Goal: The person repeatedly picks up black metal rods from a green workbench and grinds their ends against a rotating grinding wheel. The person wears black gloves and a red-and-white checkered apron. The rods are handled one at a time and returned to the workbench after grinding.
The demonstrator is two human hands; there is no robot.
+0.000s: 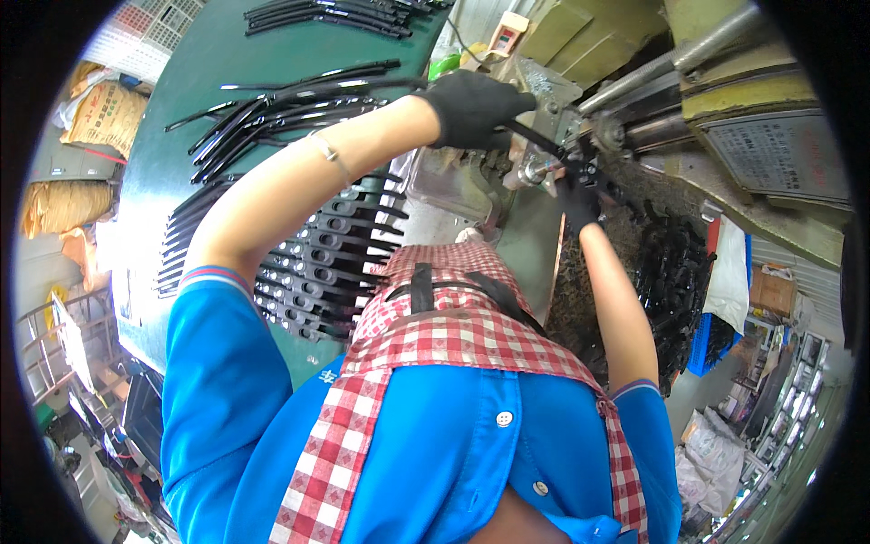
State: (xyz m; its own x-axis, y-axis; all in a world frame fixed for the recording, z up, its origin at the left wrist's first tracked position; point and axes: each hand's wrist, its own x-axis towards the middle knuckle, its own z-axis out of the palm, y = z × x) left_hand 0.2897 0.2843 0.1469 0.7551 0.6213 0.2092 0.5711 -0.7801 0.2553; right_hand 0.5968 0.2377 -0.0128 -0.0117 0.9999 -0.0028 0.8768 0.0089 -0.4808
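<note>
My left hand (480, 109), in a black glove, is closed round one end of a long black metal arm (536, 138). The arm slants down to the right, into the work area of a machine (544, 100). At its other end my right hand (577, 201), also in a black glove, grips close beside the metal fixture (530, 174). Dark glove on dark part hides the right fingertips. Slim black arms (263, 118) lie in a loose bunch on the green table (204, 68), left of my left hand. Nearer me, black pieces with round holes (317, 258) lie in a row.
More black arms (331, 14) lie at the table's far end. Black parts (671, 281) are heaped right of my right forearm, near a blue bin (700, 346). Thick metal bars (675, 59) of the machine stretch across the upper right. A small red-and-white box (507, 34) stands behind the machine.
</note>
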